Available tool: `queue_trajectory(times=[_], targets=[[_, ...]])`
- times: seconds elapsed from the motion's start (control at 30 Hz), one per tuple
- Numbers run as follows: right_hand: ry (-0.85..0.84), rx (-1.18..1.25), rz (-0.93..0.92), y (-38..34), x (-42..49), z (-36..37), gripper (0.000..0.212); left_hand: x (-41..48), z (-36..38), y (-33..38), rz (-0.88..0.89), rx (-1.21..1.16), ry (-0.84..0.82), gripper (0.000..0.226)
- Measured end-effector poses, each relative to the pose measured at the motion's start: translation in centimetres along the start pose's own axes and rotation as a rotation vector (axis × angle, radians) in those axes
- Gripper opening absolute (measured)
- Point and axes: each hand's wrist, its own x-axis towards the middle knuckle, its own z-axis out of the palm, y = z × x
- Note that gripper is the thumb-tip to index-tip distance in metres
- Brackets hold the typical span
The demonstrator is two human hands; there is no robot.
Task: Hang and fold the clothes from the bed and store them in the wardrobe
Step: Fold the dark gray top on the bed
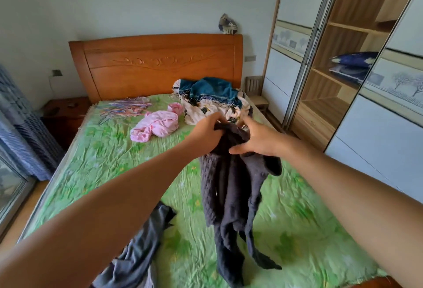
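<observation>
- I have the dark knit garment [229, 191] lifted above the middle of the bed [91, 173]. It hangs in a long bunch, and its lower ends reach down towards the sheet at the foot of the bed.
- My left hand [207, 135] grips the top of the garment, fingers curled tight into the cloth.
- My right hand [258, 142] holds the same top edge just beside the left. The thumb lies across the fabric, and the fingers are partly hidden in the folds.
- A grey garment [142, 248] lies crumpled at the foot of the bed, under my left forearm.
- A pink garment [158, 125] sits near the middle of the bed, with a spread of thin hangers [124, 106] beyond it towards the headboard [160, 65].
- A pile of patterned clothes [212, 97] rests at the head of the bed.
- The wardrobe [332, 81] stands open at the bed's right side, with blue bedding [352, 65] on one shelf.
</observation>
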Motion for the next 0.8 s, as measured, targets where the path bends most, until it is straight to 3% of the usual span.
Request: queue_trajectory(times=[0.03, 0.1, 0.23, 0.37, 0.47, 0.57, 0.7, 0.8], targets=[[0.000, -0.001, 0.025, 1.5, -0.1, 0.9, 0.086, 0.5, 0.0, 0.1, -0.015, -0.005, 0.037, 0.021], [-0.002, 0.152, 0.050, 4.4, -0.2, 3.4, 0.082, 1.4, 0.0, 0.2, -0.046, -0.063, 0.085, 0.024], [0.153, 0.521, 0.182, 6.9, 1.3, 8.3, 0.038, 2.7, 0.0, 0.8, -0.050, -0.166, 0.117, 0.035], [0.349, 0.777, 0.267, 7.5, 4.3, 8.4, 0.008, 3.1, -1.1, 0.3, -0.047, -0.050, 0.188, 0.030], [0.551, 0.840, 0.229, 8.1, 6.6, 4.9, 0.004, 2.8, -2.5, -1.3, -0.106, 0.118, 0.268, 0.028], [0.606, 0.707, 0.061, 7.4, 8.5, 0.4, 0.007, 1.9, -3.6, -2.6, -0.167, 0.361, 0.344, 0.030], [0.612, 0.232, -0.248, 7.3, 9.8, -4.2, 0.013, 0.9, -3.9, -2.6, -0.203, 0.519, 0.477, 0.034], [0.629, -0.121, -0.449, 8.6, 10.4, -7.7, 0.018, 1.1, -3.8, -1.7, -0.211, 0.596, 0.593, 0.022]])
